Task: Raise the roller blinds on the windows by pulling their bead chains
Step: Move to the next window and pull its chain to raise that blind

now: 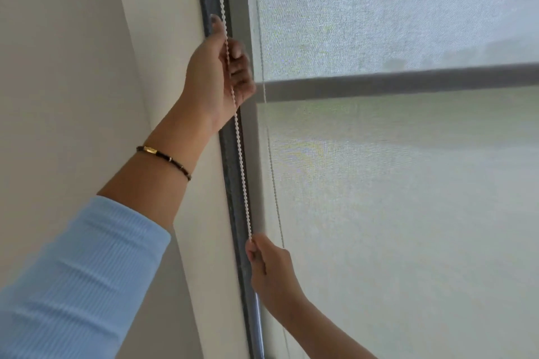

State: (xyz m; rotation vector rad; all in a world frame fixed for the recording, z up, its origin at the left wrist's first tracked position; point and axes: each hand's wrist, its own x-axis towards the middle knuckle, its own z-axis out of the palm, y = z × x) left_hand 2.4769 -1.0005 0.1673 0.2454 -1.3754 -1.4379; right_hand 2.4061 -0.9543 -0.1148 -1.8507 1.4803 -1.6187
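Left hand (218, 73) high at eleven o'clock, grip curled shut around the white bead chain (237, 131). Right hand (269, 268) low at six o'clock, pinching the same chain taut along the dark window frame (233, 178). Roller blind (393, 183) covers the glass, three o'clock side.

Wall (73, 67): plain cream, left of the window, matte and bare.
Frame (233, 183): dark grey upright, running top to bottom beside the wall.
Crossbar (408, 81): grey, horizontal, dim behind fabric.
Light: soft daylight, hazy green outside.
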